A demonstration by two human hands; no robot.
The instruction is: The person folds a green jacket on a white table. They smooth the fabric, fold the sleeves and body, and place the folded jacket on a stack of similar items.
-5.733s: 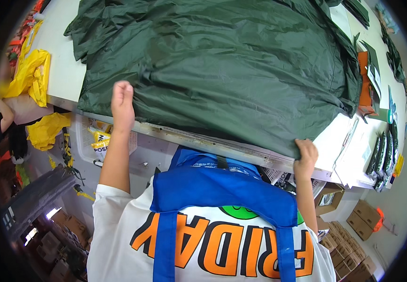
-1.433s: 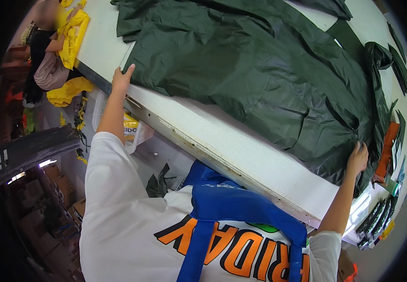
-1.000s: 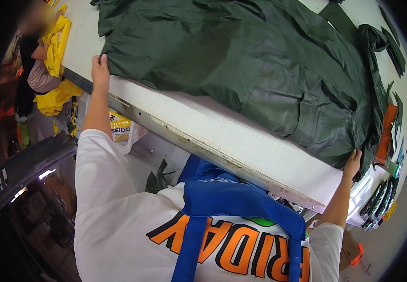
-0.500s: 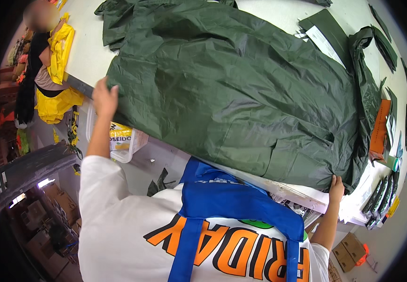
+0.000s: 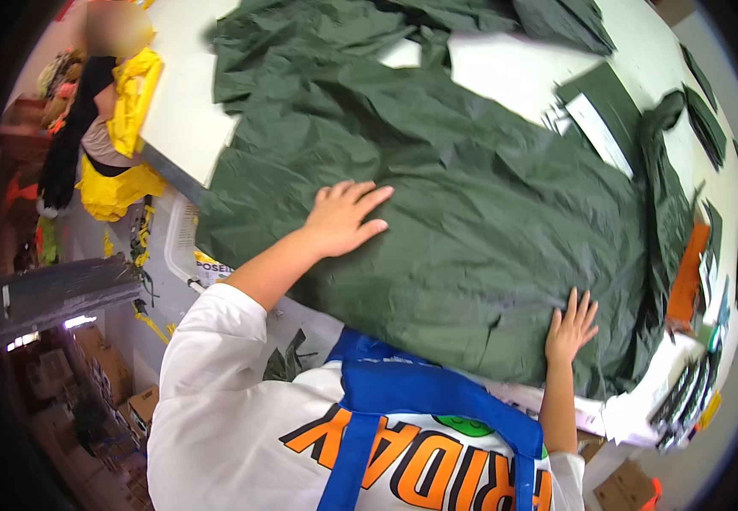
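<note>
A large dark green garment point(image 5: 437, 196) of thin, wrinkled, slightly shiny fabric is spread over the white table, its near edge hanging at the table's front. My left hand point(image 5: 348, 217) lies on the fabric left of the middle, fingers stretched and spread, holding nothing. Farther right and nearer the front edge, my right hand point(image 5: 569, 330) rests on the same garment with its fingers apart. Beyond the left hand, sleeve-like parts of the garment reach toward the far edge. Both palms face down, so their undersides are hidden.
The white table point(image 5: 180, 102) bears a folded dark green piece with a white paper point(image 5: 599, 136), an orange item point(image 5: 688, 272) and several dark packets point(image 5: 684, 396) at right. A white plastic basket point(image 5: 182, 234) stands below the left edge. A person with yellow fabric point(image 5: 135, 102) is at far left.
Both hands have let go of the garment's near corners and now lie flat on it. My left hand moved right, my right hand slightly left. The garment's far part has shifted, baring some table.
</note>
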